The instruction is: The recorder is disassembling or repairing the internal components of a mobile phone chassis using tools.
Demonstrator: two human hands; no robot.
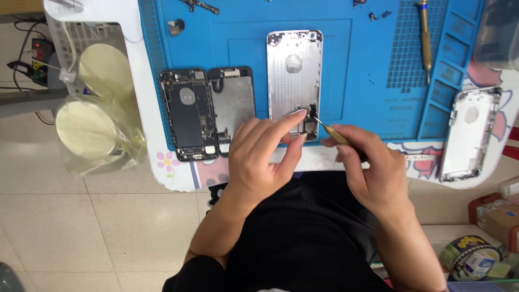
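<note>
A silver phone housing (293,70) lies open side up on the blue work mat (367,54). My left hand (259,157) rests at its lower end, thumb and forefinger pinching near the small parts at the bottom right corner. My right hand (373,173) grips a brass-handled screwdriver (336,135), whose thin tip touches that same corner of the housing.
To the left lies an opened dark phone (187,113) with its screen panel (235,105) folded out beside it. A second silver housing (469,132) sits at the right table edge. Another screwdriver (425,38) and small parts lie on the mat. Bagged discs (92,124) hang at left.
</note>
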